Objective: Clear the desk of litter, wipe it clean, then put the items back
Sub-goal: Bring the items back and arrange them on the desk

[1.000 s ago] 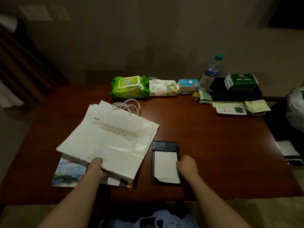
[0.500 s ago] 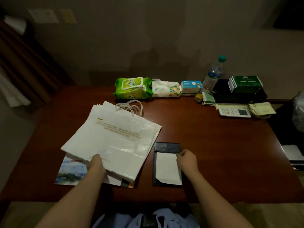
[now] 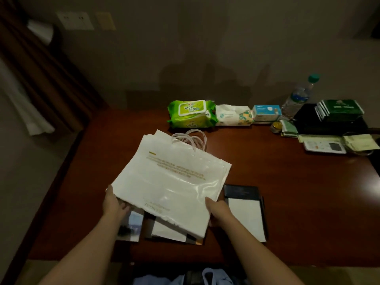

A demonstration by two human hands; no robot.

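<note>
The stack of white paper bags (image 3: 170, 179) lies flat on the left-centre of the dark red counter (image 3: 287, 192), its cord handles pointing toward the wall. The left hand (image 3: 114, 203) grips the stack's near left corner, fingers tucked beneath the edge, and the right hand (image 3: 218, 210) holds the near right edge with its thumb on top. Under the stack lie a picture booklet (image 3: 131, 227) and more sheets. Just right of the right hand sits a black notepad holder (image 3: 244, 212) with white paper. Along the wall stand a green wet-wipes pack (image 3: 191, 114), a tissue pack (image 3: 233, 115), a small blue box (image 3: 266, 112) and a water bottle (image 3: 297, 97); a telephone (image 3: 324, 145) lies at the far right.
</note>
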